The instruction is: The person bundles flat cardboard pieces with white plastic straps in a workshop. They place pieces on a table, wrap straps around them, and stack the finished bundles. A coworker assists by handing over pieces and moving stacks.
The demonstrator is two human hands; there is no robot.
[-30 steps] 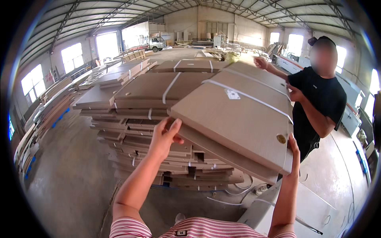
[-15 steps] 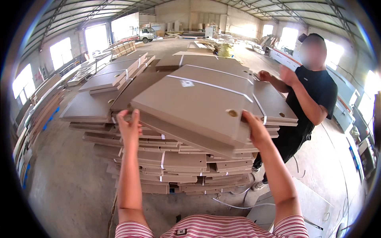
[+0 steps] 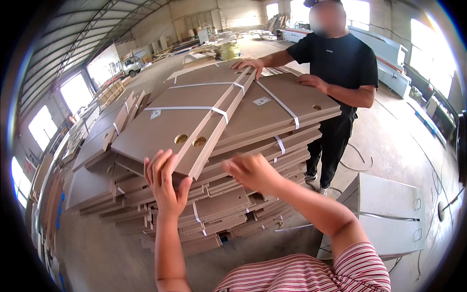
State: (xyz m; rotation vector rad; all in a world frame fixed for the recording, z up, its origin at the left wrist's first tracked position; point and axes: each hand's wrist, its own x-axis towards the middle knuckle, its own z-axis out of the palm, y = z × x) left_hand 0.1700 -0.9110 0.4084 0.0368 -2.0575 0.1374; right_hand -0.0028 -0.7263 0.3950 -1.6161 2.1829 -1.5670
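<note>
A strapped bundle of brown panels (image 3: 165, 126) lies aslant on top of a tall pile, its right-hand edges showing stepped, with a round hole near the close end of each visible panel. My left hand (image 3: 165, 182) is open against the bundle's near end, fingers stretched over the corner and thumb apart by the edge. To its right, my right hand (image 3: 250, 170) is in the air in front of the pile, clear of the bundle; nothing is in it, and its loosely bent fingertips are blurred. A second strapped bundle (image 3: 272, 102) lies to the right.
A co-worker in black (image 3: 340, 63) stands at the far right, one hand (image 3: 248, 65) on the bundle's far end and the other (image 3: 314, 82) on the right bundle. More panels (image 3: 90, 138) lie at left. A grey cabinet-like box (image 3: 389, 209) stands on the floor at right.
The top bundle has turned and tipped, exposing its right-hand edges. My right hand has let go of it; my left has shifted to its near end. The co-worker's hands have come down onto the panels.
</note>
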